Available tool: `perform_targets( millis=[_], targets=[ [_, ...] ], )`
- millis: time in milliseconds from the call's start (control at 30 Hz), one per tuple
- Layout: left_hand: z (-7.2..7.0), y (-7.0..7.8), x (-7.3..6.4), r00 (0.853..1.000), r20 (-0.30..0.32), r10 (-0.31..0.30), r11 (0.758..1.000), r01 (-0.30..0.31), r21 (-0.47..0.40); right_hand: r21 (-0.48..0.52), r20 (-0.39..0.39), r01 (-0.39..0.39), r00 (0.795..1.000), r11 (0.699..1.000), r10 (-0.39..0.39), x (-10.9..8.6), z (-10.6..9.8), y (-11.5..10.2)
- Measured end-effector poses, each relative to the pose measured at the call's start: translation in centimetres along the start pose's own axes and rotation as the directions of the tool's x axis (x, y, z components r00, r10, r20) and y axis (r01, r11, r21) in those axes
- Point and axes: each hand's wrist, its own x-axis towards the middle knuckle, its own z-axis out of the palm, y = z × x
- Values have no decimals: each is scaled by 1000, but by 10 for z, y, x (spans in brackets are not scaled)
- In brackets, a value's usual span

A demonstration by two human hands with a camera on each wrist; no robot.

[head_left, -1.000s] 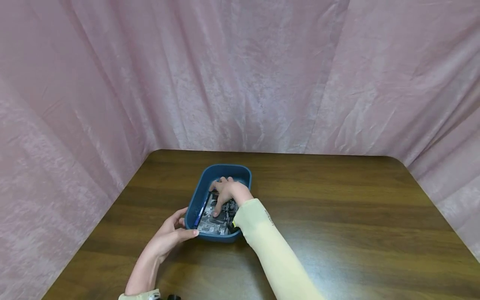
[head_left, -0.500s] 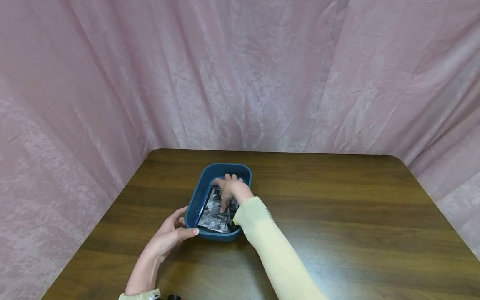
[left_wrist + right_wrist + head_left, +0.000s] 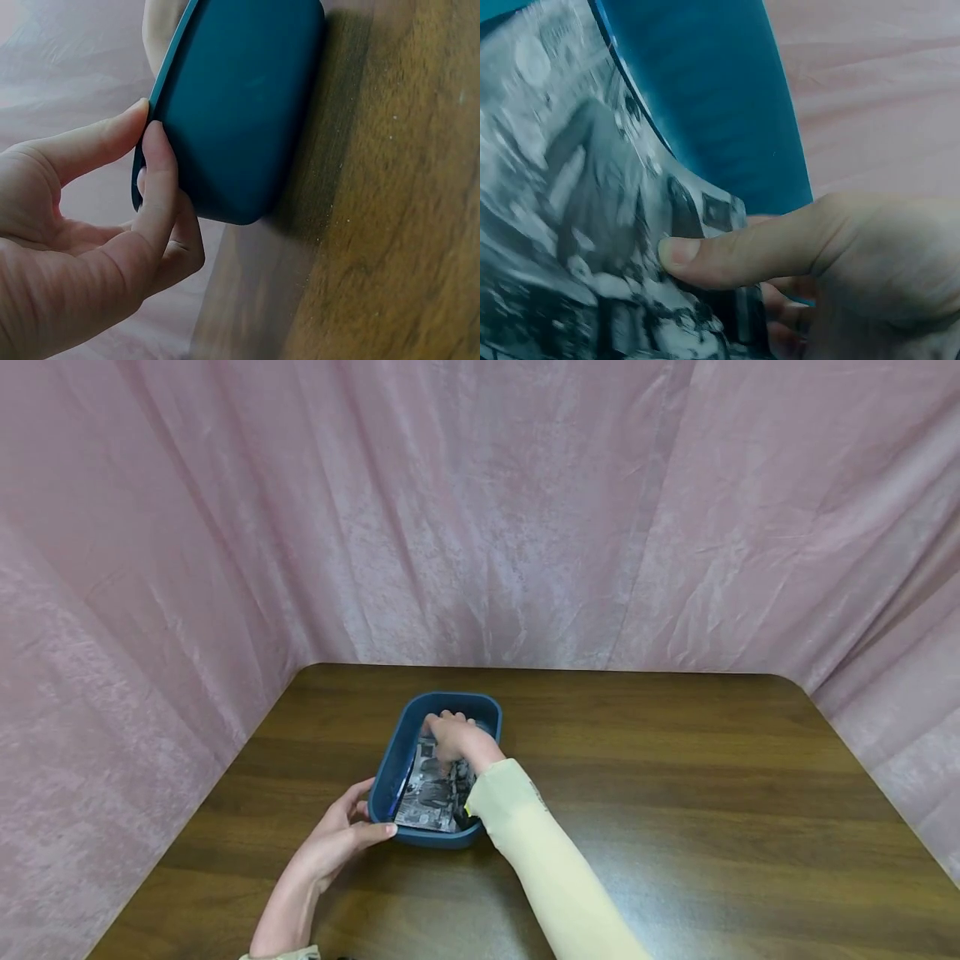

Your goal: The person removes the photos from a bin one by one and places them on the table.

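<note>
Head view: open, deep-blue rounded-rectangular bin (image 3: 382, 777) with smooth walls stands on a brown wood-grain table (image 3: 690, 785), left of the table's middle, long side running away from the person. Left hand (image 3: 337, 837) is at the bin's near-left corner, pinching the rim: thumb on top, fingers on the outer wall. Left wrist view agrees: thumb tip at the rim, index tip just below it on the outside, remaining fingers bent underneath. Right hand (image 3: 459, 742) is down inside the bin, toward its far end, back of the hand up. It grips a flat, glossy, black-and-white printed piece (image 3: 426, 789) lying lengthwise in the bin. Right wrist view: thumb flat across the printed face near one corner, other fingers bent round past the edge and partly hidden; the print there is blurred. A thin blue strip (image 3: 402, 789) runs along the printed piece's left side, beside the bin wall. Pale yellow long sleeve (image 3: 551, 852) on the right arm crosses the bin's near-right corner and hides part of it. Pink crushed-velvet curtain (image 3: 480, 518) hangs behind the table's far edge and along both sides.
</note>
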Motion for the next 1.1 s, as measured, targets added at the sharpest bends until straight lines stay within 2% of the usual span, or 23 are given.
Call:
perform_targets(
  millis=[200,300,467,533,633,733,900,1100],
  targets=[
    [1,0,0,1000,0,-17,1000,17,3,62,81,34,996,997,-39,-3,-5,-2],
    [1,0,0,1000,-2,-15,1000,15,5,59,132,35,990,998,-43,-7,-14,-3],
    [1,1,0,1000,-12,-10,1000,10,5,121,271,-21,962,992,-13,-14,-30,-1],
    [1,0,0,1000,-16,-10,1000,10,7,155,301,-42,953,987,-6,-17,-32,1],
    [0,0,-1,1000,-19,-16,1000,16,16,184,296,-40,955,982,-17,-21,-36,5],
    [-2,0,-2,999,-36,-33,999,34,38,253,269,-1,961,967,-69,-22,-40,10],
    [-6,2,-4,998,-49,-35,992,41,117,443,200,53,967,895,-157,-22,-51,17],
    [-10,4,-7,998,-55,-33,979,44,197,551,101,103,977,828,-188,-27,-66,31]
  ],
)
